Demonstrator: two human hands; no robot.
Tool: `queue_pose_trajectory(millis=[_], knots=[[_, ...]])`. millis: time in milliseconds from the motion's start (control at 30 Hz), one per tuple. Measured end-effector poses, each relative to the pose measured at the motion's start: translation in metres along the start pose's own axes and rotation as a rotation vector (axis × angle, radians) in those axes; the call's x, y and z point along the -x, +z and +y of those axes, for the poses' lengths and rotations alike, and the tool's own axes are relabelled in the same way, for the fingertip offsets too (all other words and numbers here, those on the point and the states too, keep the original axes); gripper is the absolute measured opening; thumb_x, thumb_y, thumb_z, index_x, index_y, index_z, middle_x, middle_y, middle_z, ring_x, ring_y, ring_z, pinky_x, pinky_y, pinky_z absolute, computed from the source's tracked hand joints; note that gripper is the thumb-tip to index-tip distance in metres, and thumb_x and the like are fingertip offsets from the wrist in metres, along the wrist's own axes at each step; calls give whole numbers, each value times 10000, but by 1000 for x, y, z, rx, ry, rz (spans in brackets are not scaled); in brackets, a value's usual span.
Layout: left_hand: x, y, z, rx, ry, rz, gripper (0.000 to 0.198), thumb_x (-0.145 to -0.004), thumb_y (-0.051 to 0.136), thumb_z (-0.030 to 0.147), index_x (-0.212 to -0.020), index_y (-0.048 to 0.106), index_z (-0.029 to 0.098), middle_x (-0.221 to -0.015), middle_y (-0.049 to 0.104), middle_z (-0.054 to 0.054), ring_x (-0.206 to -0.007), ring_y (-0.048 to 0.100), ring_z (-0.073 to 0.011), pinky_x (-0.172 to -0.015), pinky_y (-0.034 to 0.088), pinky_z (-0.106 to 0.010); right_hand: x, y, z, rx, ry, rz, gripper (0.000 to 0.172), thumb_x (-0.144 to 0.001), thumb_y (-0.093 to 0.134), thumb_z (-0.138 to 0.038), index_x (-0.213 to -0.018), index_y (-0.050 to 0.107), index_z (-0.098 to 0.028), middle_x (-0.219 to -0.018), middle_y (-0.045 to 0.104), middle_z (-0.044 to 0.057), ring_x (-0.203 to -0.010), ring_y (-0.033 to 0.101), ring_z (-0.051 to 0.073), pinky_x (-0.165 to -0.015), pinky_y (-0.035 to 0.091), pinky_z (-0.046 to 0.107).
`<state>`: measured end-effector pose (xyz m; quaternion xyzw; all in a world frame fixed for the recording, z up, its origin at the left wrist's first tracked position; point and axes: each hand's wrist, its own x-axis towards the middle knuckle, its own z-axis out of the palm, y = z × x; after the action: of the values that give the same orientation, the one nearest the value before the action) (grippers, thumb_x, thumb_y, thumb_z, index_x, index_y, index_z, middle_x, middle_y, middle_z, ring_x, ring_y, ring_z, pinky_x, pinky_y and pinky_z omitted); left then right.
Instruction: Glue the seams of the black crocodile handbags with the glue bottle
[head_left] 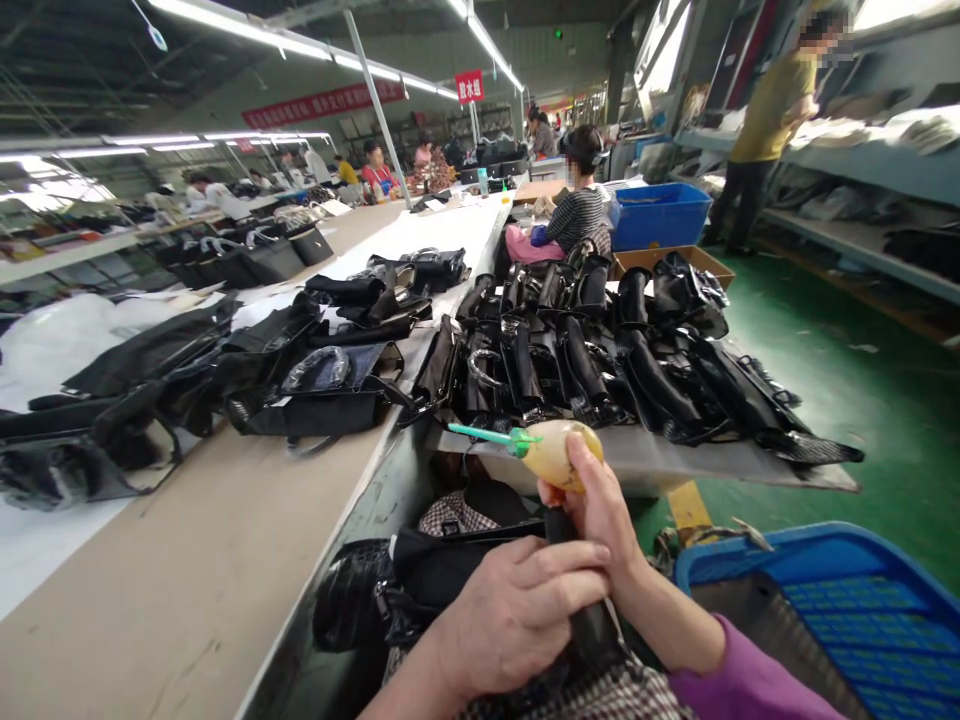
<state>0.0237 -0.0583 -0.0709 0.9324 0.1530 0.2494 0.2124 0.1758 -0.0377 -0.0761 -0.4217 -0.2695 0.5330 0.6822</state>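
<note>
My right hand (600, 500), with a purple sleeve behind it, is closed around a yellowish squeeze bottle (555, 452). The bottle's thin green nozzle (480, 433) points left. Below it, my left hand (517, 615) has its fingers curled over a black leather-like bag piece (592, 635) in my lap, and its fingertips lie against the right wrist. The underside of that grip is hidden. Just left of my hands rests a black bag (427, 570) with a crocodile-textured part. Checked cloth (637, 690) shows under the piece.
Many black bags (577, 370) lie in rows on the table ahead. More bags (322, 400) sit on the long table (247, 590) at left. A blue basket (817, 540) stands at right. One person (581, 210) sits ahead beside a blue bin (660, 215); another (772, 110) stands at right.
</note>
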Motion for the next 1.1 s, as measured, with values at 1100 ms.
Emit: queue_pose_trajectory(millis=[1100], knots=[[-24,43,-98,657,-577,148,295,-940,624,411,-930,744,142,-944,688,-65,-941,647,-239,-894,472,-311,45,-193,-54,855,16,114,568,-705,862,-512,-1171,658,-261,-1014,740,62,-905,710,303,-730,608,308]])
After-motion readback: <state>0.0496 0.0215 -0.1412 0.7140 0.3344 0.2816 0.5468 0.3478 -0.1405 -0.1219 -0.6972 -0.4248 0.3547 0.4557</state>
